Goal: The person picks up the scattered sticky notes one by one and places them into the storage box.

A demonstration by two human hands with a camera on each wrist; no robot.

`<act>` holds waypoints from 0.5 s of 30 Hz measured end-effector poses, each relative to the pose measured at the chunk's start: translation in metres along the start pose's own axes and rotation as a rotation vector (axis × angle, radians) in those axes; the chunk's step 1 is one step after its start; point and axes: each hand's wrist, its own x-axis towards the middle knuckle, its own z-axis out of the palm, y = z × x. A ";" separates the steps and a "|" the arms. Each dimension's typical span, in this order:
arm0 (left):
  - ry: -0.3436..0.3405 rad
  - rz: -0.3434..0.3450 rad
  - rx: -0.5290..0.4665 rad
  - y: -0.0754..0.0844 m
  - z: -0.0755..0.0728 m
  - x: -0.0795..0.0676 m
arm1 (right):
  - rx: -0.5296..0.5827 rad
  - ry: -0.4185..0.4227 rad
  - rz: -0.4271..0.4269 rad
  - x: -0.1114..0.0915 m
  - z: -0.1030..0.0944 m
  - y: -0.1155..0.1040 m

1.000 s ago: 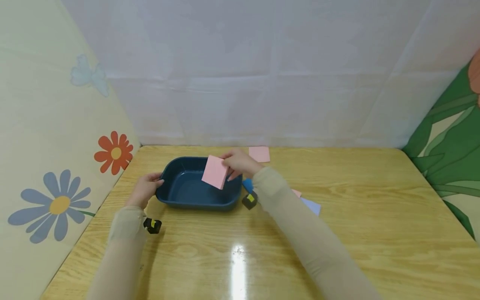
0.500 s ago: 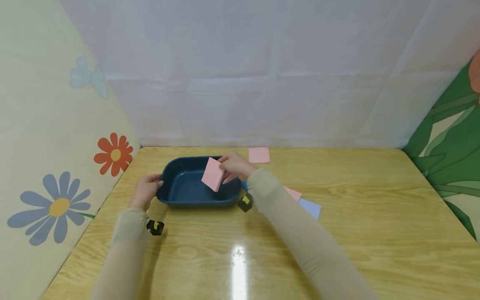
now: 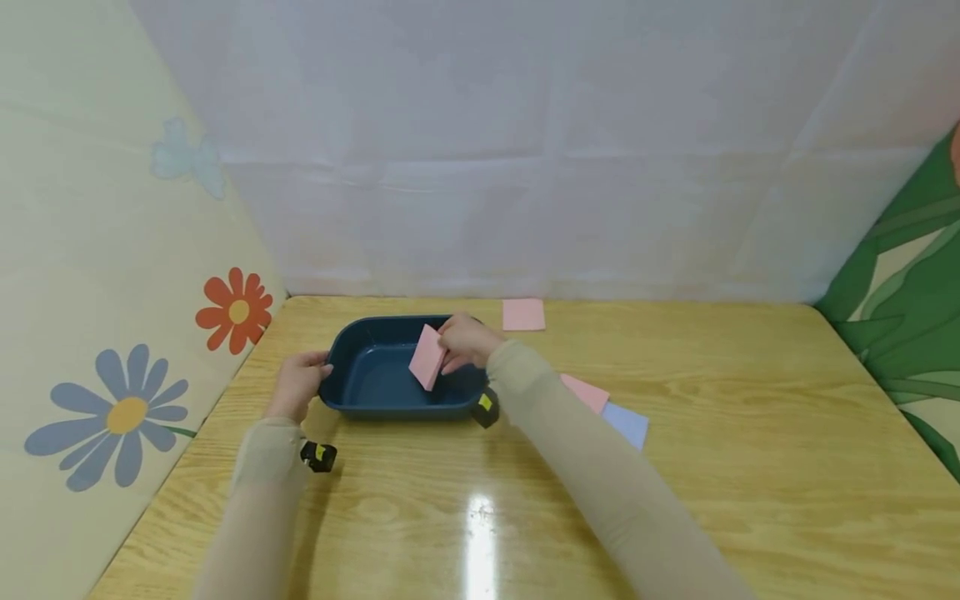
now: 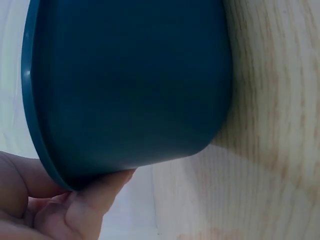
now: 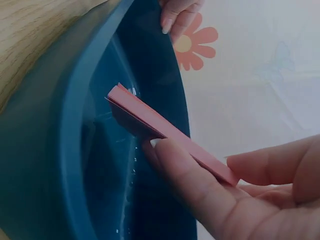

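A dark blue basin with rounded corners stands at the left of the table. My left hand grips its left rim; in the left wrist view the thumb and fingers pinch the basin's edge from both sides. Over the basin's right half, my right hand pinches a pink sticky note pad, held tilted inside the rim. Seen from the right wrist, the pad is edge-on between thumb and fingers, its layers slightly parted, above the basin's inner floor.
A pink paper square lies at the table's back edge. Near my right forearm lie another pink square and a lilac square. White cloth hangs behind the table, and a flower-printed sheet borders its left side.
My right hand has lowered slightly with the pink pad and turned it more edge-on. The left hand keeps its grip on the basin. The whole view has shifted slightly.
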 end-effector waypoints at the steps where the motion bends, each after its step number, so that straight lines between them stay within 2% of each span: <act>1: -0.005 0.002 -0.009 -0.001 0.000 0.000 | -0.004 0.004 0.002 0.001 0.001 0.000; 7: -0.014 0.030 -0.035 -0.007 -0.004 0.006 | -0.020 -0.006 0.016 0.003 0.004 0.003; 9: -0.014 0.018 -0.037 -0.006 -0.003 0.005 | -0.022 -0.005 0.023 0.003 0.004 0.003; 12: -0.019 -0.007 -0.030 -0.004 -0.001 0.003 | -0.040 0.020 0.024 0.003 0.003 0.003; 15: -0.022 0.000 -0.033 -0.005 -0.001 0.006 | -0.061 0.054 0.028 0.002 0.002 0.002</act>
